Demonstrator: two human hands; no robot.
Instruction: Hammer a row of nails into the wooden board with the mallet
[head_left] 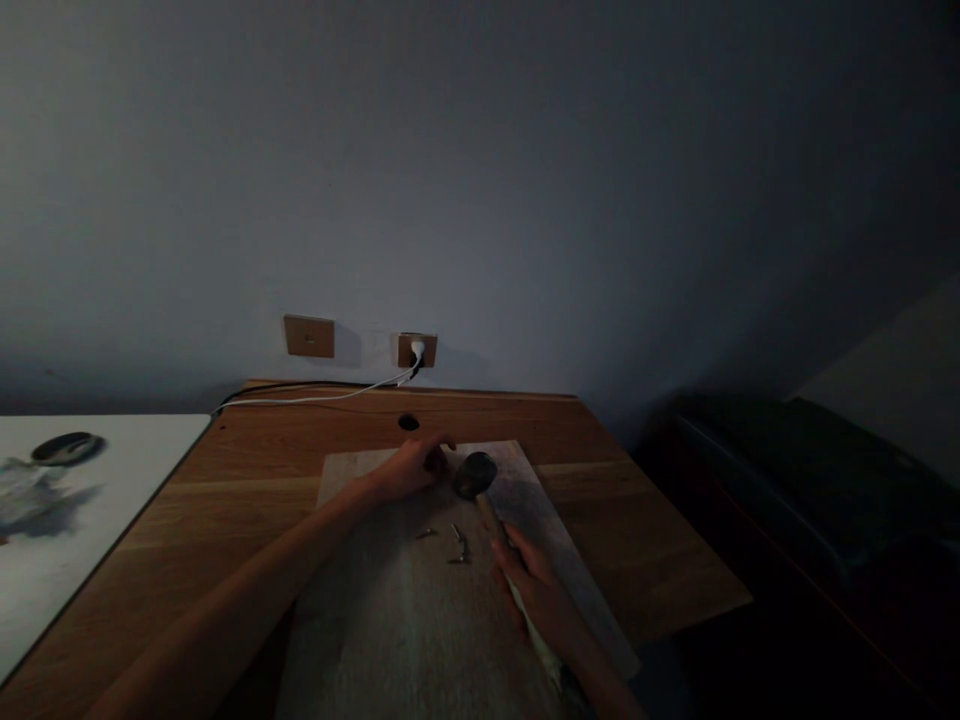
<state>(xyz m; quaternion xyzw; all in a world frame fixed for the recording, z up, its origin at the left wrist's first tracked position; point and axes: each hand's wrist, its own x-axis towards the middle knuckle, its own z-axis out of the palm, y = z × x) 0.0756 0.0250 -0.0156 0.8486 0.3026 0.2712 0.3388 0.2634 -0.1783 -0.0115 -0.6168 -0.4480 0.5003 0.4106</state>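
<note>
My right hand is closed around the light handle of a mallet. Its dark, rounded head hangs over the far part of a pale wooden board. Just left of that head, my left hand is by the board's far edge with its fingers curled together. Whatever its fingertips may pinch is too dark and small to make out. Several small metal screws lie loose on the board between my hands.
The board lies on a brown wooden table against a wall. A plug with white and black cables sits in a wall socket. At left is a white table with a dark round dish. Dark furniture stands at right.
</note>
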